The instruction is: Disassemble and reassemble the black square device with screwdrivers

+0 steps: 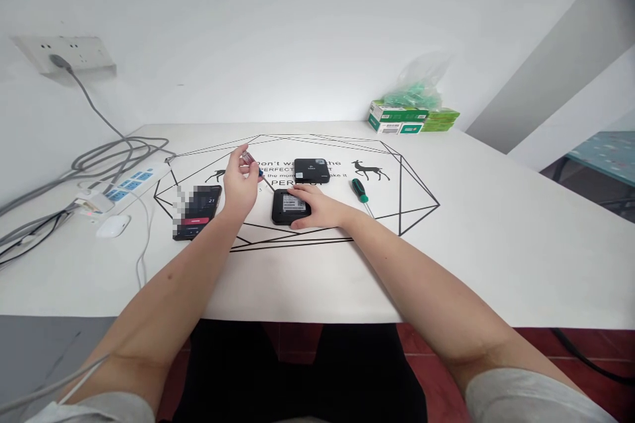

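Currently, the left hand [241,182] is closed around the handle of a screwdriver [260,172], which has a blue collar; the shaft slants down to the far-left corner of a labelled black box [292,207]. Whether the tip is seated in a screw cannot be determined at this scale. The box lies flat on the white table [496,231], label side up, in front of the person. The right hand [322,208] grips its right side, thumb along the near edge and fingers over the far edge. A second black box [311,170] lies just beyond, near the fingers of the right hand. A green-handled screwdriver [359,189] rests on the table to the right, untouched. A phone [198,211] lies left of the left hand, with a white earbud case [113,226] and a power strip [133,185] farther left. Green-and-white cartons [397,117] stand at the rear right, topped by a clear plastic bag [419,89].
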A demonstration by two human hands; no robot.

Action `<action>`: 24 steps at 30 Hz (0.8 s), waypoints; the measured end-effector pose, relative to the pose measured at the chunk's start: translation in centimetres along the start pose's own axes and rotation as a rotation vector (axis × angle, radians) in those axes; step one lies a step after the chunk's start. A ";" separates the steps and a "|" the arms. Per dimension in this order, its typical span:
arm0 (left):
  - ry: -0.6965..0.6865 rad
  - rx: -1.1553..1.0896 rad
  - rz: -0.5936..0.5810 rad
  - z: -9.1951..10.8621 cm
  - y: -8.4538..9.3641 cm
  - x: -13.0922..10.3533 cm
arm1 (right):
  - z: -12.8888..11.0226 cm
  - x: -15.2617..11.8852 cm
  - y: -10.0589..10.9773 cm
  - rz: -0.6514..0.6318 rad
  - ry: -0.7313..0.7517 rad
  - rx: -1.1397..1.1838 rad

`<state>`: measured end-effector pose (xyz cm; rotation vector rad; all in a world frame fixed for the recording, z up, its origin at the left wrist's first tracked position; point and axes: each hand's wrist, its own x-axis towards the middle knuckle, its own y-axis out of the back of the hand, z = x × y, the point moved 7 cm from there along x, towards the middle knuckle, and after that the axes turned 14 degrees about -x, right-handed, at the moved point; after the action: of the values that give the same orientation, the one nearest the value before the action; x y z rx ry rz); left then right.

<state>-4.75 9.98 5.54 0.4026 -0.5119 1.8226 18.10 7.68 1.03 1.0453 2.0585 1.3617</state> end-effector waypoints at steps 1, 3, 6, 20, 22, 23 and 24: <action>-0.024 0.025 -0.022 0.0 0.0 0.1 | 0.0 0.0 0.1 0.004 0.006 0.001; -0.081 0.085 -0.078 0.2 -0.2 0.2 | 0.0 -0.1 0.1 0.003 0.006 0.005; -0.125 0.144 -0.132 0.2 -0.4 0.1 | 0.0 -0.1 0.2 -0.012 -0.017 0.004; -0.023 -0.029 -0.040 1.3 -0.5 -0.4 | -0.1 0.1 0.1 -0.010 0.005 0.001; -0.041 0.000 -0.059 1.3 -0.5 -0.3 | -0.1 0.0 0.1 -0.014 -0.001 -0.003; -0.052 0.011 -0.065 1.3 -0.5 -0.3 | -0.2 0.0 0.2 -0.016 -0.004 -0.002; -0.062 0.018 -0.071 1.3 -0.5 -0.2 | -0.2 0.0 0.2 -0.017 -0.008 0.000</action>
<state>-4.18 9.26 6.60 0.4847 -0.5180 1.7513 18.03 7.62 1.28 1.0291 2.0574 1.3467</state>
